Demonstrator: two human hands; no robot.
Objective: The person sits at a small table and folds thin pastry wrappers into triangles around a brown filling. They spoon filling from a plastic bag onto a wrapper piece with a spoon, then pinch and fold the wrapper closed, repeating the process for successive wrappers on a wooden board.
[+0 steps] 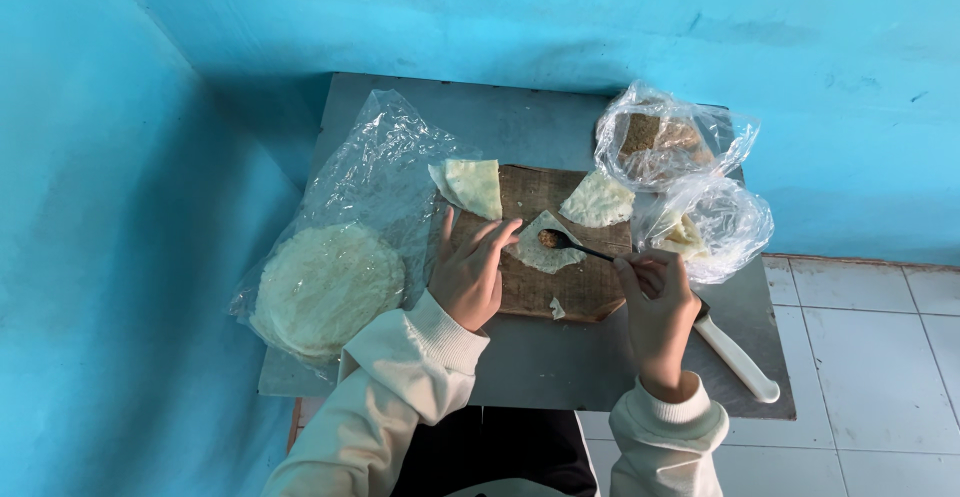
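My right hand [655, 302] pinches the spoon [572, 245], its bowl of filling over the wrapper piece [545, 249]. My left hand [470, 272], fingers spread flat and gripping nothing, pins that wrapper's edge to the wooden board [580, 287].

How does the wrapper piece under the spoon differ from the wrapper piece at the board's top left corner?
The piece under the spoon carries a brown dab of filling; the corner piece is bare. The left hand touches the first; nothing touches the corner piece, which overhangs the wooden board. Both are pale, thin, cut wedges.
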